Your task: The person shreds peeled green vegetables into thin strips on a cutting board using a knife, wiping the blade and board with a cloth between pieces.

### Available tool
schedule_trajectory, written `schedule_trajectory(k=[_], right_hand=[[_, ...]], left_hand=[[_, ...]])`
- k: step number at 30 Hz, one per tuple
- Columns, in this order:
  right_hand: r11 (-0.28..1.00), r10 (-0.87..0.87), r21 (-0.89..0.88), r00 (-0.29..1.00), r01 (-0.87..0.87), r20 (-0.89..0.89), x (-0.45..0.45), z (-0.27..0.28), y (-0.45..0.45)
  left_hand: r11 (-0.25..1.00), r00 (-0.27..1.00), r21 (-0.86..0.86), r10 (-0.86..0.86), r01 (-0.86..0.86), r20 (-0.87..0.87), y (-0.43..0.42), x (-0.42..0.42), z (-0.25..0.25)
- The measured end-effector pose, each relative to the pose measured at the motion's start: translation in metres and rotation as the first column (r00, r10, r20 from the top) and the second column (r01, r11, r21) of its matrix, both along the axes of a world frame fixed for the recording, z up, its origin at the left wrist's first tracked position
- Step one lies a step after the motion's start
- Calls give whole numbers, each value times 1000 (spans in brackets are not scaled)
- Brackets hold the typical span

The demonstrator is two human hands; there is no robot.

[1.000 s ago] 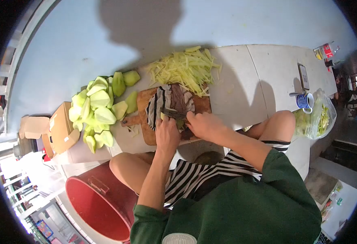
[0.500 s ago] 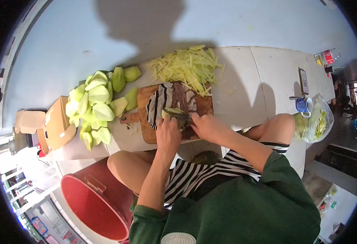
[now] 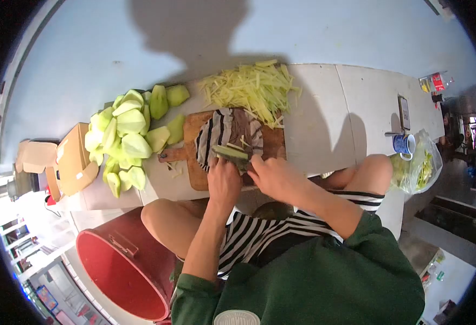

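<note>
Okay, left hand point(image 3: 224, 181) is closed narrow around the near side of a pale green fruit piece point(image 3: 231, 152), maybe green mango, which lies just beyond its fingertips and angles off toward the right. Right hand point(image 3: 277, 176) has its fingers bunched in a narrow grip, seemingly on a dark knife-like tool point(image 3: 242, 162); blur and the fingers hide most of the handle, so exact finger placement can't be told. Key relation: fruit piece sits ahead of the left hand and ahead-left of the right, long axis running roughly side to side between them with its right end slightly nearer the body; left hand is the nearer one. Tool is along the near side of the fruit, reaching from the right fingers toward the left ones; whether the edge touches can't be told. A few thin strips lie by the fruit, on a striped cloth point(image 3: 213, 135) bunched ahead of both hands over a wooden cutting board point(image 3: 197, 176). Farther ahead of the hands is a heap of pale green shreds point(image 3: 249, 86); left and ahead of the left hand, a pile of peeled fruit pieces point(image 3: 132, 122), with a cardboard box point(image 3: 75, 162) beyond. Well off to the right hand's right: blue-and-white mug point(image 3: 401, 145), phone point(image 3: 404, 112), plastic bag point(image 3: 430, 179).
</note>
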State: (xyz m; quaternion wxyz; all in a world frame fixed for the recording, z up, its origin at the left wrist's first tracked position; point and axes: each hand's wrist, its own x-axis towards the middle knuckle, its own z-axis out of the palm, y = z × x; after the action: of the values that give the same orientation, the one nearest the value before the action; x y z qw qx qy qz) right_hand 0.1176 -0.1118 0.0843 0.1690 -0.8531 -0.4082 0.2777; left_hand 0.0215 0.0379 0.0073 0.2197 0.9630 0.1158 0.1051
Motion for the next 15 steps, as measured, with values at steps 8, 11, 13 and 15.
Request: schedule_trajectory(k=[8, 11, 13, 15], right_hand=[[1000, -11, -4, 1000, 11, 1, -1, 9, 4], [999, -36, 29, 999, 37, -8, 4, -33, -3], [1000, -24, 9, 999, 24, 36, 7, -18, 3], [999, -37, -21, 999, 38, 31, -3, -3, 4]], left_hand=[[1000, 1000, 24, -2, 3, -14, 3, -1, -5], [999, 998, -39, 20, -23, -66, 2, 1, 6], [999, 998, -31, 38, -39, -46, 2, 2, 3], [999, 999, -24, 23, -24, -49, 2, -5, -5]])
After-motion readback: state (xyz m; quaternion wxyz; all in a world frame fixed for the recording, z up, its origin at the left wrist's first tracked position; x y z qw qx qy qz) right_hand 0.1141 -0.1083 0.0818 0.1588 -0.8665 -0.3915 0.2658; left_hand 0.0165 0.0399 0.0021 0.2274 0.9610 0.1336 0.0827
